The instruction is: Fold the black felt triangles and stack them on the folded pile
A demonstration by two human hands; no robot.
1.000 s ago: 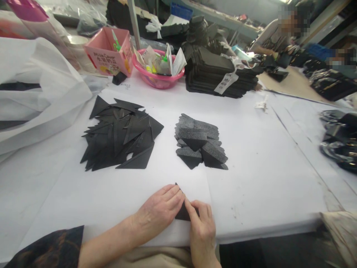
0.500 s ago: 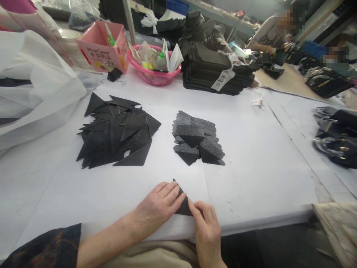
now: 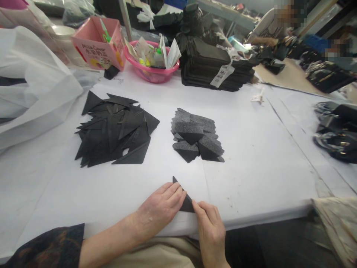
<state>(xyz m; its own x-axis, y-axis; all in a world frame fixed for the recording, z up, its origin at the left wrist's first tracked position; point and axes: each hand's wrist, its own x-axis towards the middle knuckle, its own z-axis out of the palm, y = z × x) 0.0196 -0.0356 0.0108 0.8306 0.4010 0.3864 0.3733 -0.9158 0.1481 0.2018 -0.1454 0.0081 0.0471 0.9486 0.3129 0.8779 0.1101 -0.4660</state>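
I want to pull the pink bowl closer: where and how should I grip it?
Probably pinch the pink bowl by its near rim, coming from the front: it flares outward there, while papers rise at its right, beside the black stack.

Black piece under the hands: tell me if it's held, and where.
The left hand presses the black piece onto the table by its left side; the right hand has fingertips at its right corner, grip unclear.

Pink basin [image 3: 152, 74], plain white tabletop [image 3: 245, 160]
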